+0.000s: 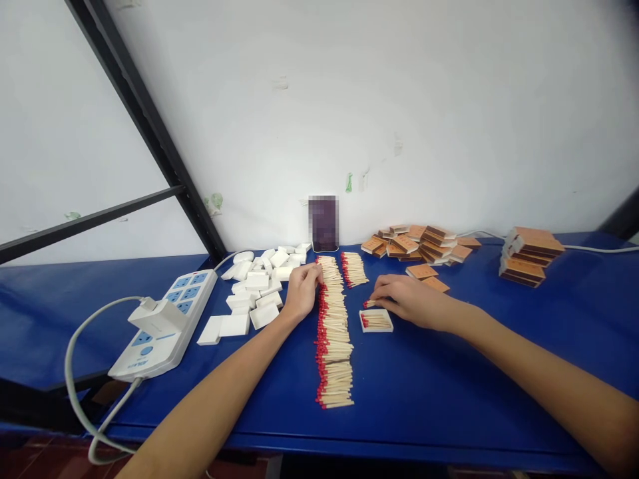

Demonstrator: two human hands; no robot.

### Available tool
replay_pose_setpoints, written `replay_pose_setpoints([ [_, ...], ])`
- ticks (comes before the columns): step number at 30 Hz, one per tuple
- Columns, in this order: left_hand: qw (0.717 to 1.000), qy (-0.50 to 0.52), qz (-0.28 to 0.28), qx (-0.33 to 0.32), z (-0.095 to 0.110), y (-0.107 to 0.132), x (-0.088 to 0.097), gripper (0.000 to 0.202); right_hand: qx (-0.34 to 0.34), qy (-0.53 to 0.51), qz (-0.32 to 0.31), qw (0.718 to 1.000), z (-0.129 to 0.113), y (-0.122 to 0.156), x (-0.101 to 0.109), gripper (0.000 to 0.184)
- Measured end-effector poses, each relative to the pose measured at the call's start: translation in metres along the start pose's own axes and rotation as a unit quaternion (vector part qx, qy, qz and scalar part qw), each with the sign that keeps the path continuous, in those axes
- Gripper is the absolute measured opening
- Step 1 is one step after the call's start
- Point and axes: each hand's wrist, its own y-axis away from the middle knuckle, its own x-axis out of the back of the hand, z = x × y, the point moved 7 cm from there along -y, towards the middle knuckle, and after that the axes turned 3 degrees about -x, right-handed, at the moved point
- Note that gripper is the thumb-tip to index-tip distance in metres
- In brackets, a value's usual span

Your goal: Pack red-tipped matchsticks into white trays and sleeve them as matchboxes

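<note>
My right hand (409, 298) is closed in a pinch on red-headed matchsticks (369, 304); the fingers hide how many. Just below it sits a small white matchbox tray (391, 324) with several matchsticks lying in it. My left hand (302, 290) has its fingertips pressed together at the upper left edge of a long row of matchsticks (335, 346), beside the red heads. Whatever those fingertips hold, if anything, is hidden. A shorter group of matchsticks (355, 269) lies between the hands, toward the wall.
White matchbox trays (257, 281) are heaped on the left, beside a power strip (187, 319) with a plugged-in charger. Orange matchbox sleeves (422, 243) lie piled at the back right, with stacked matchboxes (532, 253) farther right. A phone (324, 226) leans against the wall.
</note>
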Motion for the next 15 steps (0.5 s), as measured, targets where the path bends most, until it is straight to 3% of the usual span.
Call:
replay_pose_setpoints([
  [15,1.000,0.008,0.005,-0.011,0.0006,-0.0002,0.0013,0.036,0.004,0.136,0.031,0.990,-0.0023,0.0011,0.0004,0.029],
])
